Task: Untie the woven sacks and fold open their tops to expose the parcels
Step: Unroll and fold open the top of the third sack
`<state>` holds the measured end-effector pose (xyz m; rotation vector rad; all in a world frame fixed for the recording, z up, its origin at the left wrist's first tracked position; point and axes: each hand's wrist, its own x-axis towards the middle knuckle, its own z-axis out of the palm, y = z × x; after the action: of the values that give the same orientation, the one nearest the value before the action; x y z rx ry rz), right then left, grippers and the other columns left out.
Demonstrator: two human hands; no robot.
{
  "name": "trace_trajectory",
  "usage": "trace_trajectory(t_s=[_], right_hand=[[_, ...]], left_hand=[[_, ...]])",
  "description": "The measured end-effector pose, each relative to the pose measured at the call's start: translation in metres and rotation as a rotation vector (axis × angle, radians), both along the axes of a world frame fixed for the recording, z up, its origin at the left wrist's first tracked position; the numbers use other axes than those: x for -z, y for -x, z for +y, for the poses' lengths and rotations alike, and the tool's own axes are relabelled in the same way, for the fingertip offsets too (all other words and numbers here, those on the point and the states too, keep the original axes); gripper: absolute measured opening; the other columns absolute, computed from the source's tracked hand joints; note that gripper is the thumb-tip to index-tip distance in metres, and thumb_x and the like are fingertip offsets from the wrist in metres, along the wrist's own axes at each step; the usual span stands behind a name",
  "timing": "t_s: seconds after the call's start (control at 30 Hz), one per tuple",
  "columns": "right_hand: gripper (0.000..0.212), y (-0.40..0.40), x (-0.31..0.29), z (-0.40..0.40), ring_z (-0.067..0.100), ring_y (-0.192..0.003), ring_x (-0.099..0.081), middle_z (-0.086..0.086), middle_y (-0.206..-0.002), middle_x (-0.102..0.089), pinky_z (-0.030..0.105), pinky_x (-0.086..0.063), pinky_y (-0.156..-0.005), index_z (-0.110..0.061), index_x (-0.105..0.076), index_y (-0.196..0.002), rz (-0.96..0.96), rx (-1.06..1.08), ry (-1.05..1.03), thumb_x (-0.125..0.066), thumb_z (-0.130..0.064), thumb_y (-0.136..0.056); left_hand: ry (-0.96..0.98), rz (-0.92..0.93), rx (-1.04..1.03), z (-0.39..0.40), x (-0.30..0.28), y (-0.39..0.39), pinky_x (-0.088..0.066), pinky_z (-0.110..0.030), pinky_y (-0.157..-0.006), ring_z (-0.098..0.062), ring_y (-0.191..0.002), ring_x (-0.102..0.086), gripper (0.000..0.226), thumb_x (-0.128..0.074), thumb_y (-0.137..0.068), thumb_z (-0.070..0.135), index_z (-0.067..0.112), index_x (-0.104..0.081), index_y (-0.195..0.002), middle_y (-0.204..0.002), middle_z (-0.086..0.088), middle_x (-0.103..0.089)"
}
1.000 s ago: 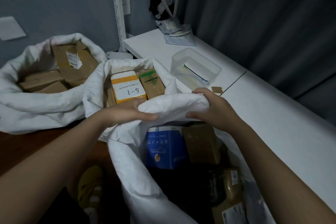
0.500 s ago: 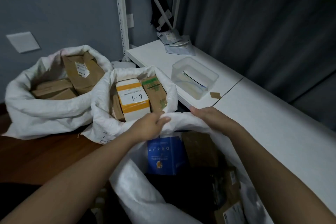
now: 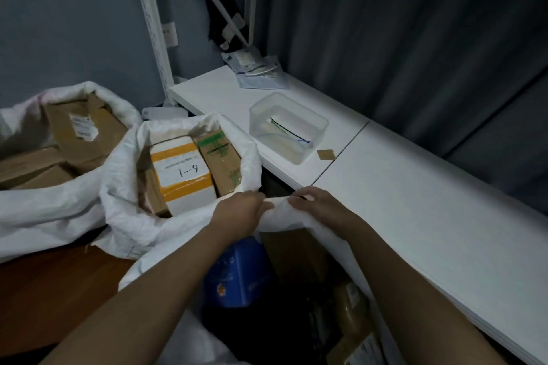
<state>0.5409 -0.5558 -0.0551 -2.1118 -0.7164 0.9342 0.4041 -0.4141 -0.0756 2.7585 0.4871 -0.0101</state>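
White sack rim (image 3: pixel 278 216) pulled farther back; hands closer together.

Three sacks (image 3: pixel 184 225), two hands (image 3: pixel 240 210), perhaps nine parcels (image 3: pixel 182 175).

Near sack (image 3: pixel 284 216): mouth is lying open below the gripped far rim; blue box (image 3: pixel 237 272) and brown parcels (image 3: pixel 296 255) are sitting low inside, leaving room above them. Left hand (image 3: pixel 240 210) and right hand (image 3: pixel 320 207) are occupying that rim. Middle sack (image 3: pixel 124 204) is pressing against it on the left. Desk (image 3: pixel 415 216) edge is crowding the right side. On the desk, a clear tub (image 3: pixel 261 115) is standing ahead; bare surface is running to its right.
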Motion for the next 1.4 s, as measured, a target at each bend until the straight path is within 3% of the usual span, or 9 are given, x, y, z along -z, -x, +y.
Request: trace_trajectory(t_s=[0.27,0.43,0.5,0.63,0.77,0.97,1.1,1.3,1.4], right_hand=[[0.042,-0.012,0.039,-0.083,0.002,-0.107,-0.051,-0.012,-0.122,-0.057,0.010,-0.035,-0.085,-0.026,-0.053,-0.132,-0.363,-0.024,-0.027,-0.052,-0.044,-0.094],[0.023,-0.054,0.023,-0.057,0.021,-0.088,-0.066,0.009,-0.097,-0.070,0.018,-0.049,-0.076,-0.008,-0.070,-0.099,-0.023,0.334,-0.194,-0.055,-0.026,-0.096],[0.023,-0.077,0.014,-0.054,0.027,-0.097,-0.066,0.011,-0.106,-0.069,0.033,-0.052,-0.084,-0.011,-0.068,-0.107,0.169,0.444,-0.279,-0.062,-0.027,-0.092],[0.034,-0.097,0.020,-0.066,0.006,-0.078,-0.056,-0.002,-0.090,-0.060,0.015,-0.044,-0.062,-0.020,-0.054,-0.113,-0.275,0.505,-0.182,-0.069,-0.036,-0.086],[0.038,-0.088,0.045,-0.101,0.012,-0.091,-0.059,0.001,-0.107,-0.061,0.016,-0.046,-0.075,-0.019,-0.054,-0.125,-0.246,0.360,-0.174,-0.060,-0.037,-0.092],[0.059,-0.031,0.087,-0.173,0.001,-0.126,-0.045,-0.019,-0.139,-0.047,0.027,-0.035,-0.107,-0.037,-0.038,-0.142,-0.203,0.064,-0.007,-0.047,-0.064,-0.090],[0.049,-0.001,0.077,-0.161,0.016,-0.101,-0.059,-0.001,-0.105,-0.061,0.019,-0.039,-0.080,-0.012,-0.060,-0.119,-0.319,0.144,0.050,-0.045,-0.051,-0.095],[0.030,-0.046,0.034,-0.128,0.021,-0.086,-0.066,0.010,-0.093,-0.071,0.027,-0.054,-0.082,-0.001,-0.065,-0.107,0.605,0.611,-0.421,-0.051,-0.025,-0.097],[0.036,-0.050,0.049,-0.136,0.028,-0.095,-0.066,0.014,-0.102,-0.071,0.036,-0.053,-0.089,0.000,-0.064,-0.113,0.574,0.667,-0.334,-0.062,-0.028,-0.091]], left_hand=[[0.649,-0.244,-0.382,0.003,0.002,-0.029,-0.032,-0.029,-0.069,-0.023,-0.076,-0.050,0.042,-0.040,-0.100,0.032,0.021,-0.045,-0.061,-0.065,0.002,-0.049],[0.808,-0.360,-0.606,0.000,-0.005,-0.075,-0.026,-0.021,-0.081,-0.015,-0.096,-0.043,0.036,-0.038,-0.101,0.032,0.008,-0.062,-0.111,-0.101,0.000,-0.048],[0.793,-0.366,-0.519,-0.004,0.001,-0.086,-0.029,-0.022,-0.079,-0.019,-0.092,-0.050,0.037,-0.038,-0.101,0.032,0.008,-0.064,-0.091,-0.093,-0.002,-0.055],[0.506,-0.292,-0.361,-0.013,0.026,-0.099,-0.037,-0.030,-0.078,-0.027,-0.091,-0.057,0.043,-0.033,-0.102,0.033,0.004,-0.060,-0.085,-0.089,-0.009,-0.063],[0.479,-0.247,-0.297,-0.009,0.031,-0.090,-0.034,-0.031,-0.073,-0.030,-0.087,-0.056,0.040,-0.033,-0.102,0.034,0.012,-0.051,-0.073,-0.073,-0.002,-0.055],[0.375,-0.237,-0.293,-0.004,0.030,-0.045,-0.043,-0.041,-0.087,-0.032,-0.099,-0.057,0.034,-0.036,-0.099,0.043,0.015,-0.056,-0.097,-0.097,-0.008,-0.062],[0.282,-0.132,-0.229,-0.013,0.029,-0.025,-0.042,-0.038,-0.083,-0.031,-0.099,-0.057,0.052,-0.047,-0.091,0.055,0.012,-0.054,-0.118,-0.109,-0.012,-0.063],[0.185,-0.051,-0.249,-0.011,0.034,-0.032,-0.045,-0.045,-0.085,-0.036,-0.108,-0.055,0.073,-0.060,-0.081,0.061,0.011,-0.043,-0.131,-0.121,-0.017,-0.057],[0.201,-0.025,-0.247,-0.012,0.049,-0.045,-0.043,-0.043,-0.090,-0.034,-0.115,-0.052,0.055,-0.051,-0.093,0.045,0.011,-0.042,-0.135,-0.129,-0.015,-0.055]])
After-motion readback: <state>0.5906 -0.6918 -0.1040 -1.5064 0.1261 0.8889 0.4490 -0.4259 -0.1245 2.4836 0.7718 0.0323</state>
